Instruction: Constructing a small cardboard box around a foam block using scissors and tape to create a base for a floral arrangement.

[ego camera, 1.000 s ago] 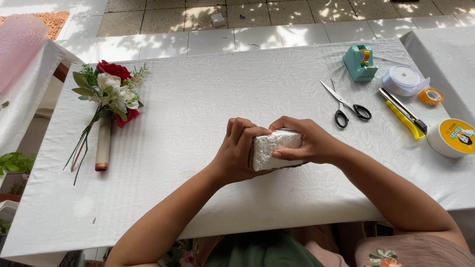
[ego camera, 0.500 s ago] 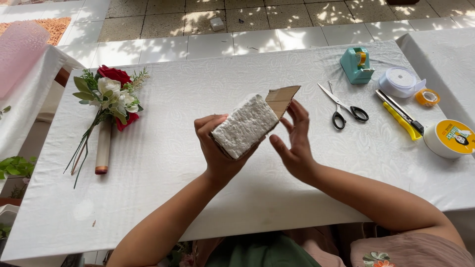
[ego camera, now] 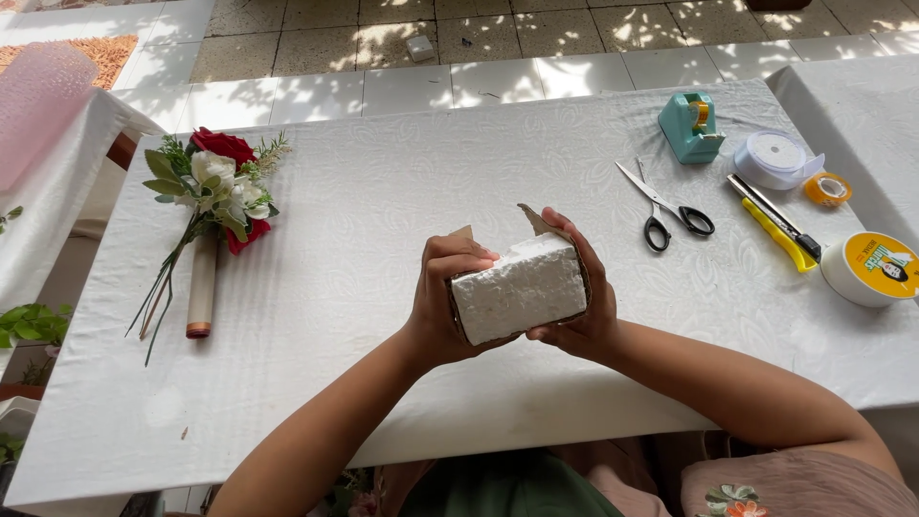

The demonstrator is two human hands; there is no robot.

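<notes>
Foam block gripped at centre frame.
We clamp both hands, left hand [ego camera: 442, 306] and right hand [ego camera: 577, 311], around the foam block [ego camera: 517, 292] in its cardboard sleeve [ego camera: 538, 222]; likely light, crumbly: hold sides.

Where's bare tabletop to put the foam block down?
Widest free patch: between the flower bouquet and the scissors, beyond both hands, which hold the foam block. Also bare along the near-left edge of the table. Right end is crowded: tape dispenser, ribbon roll, utility knife, round tin.
</notes>
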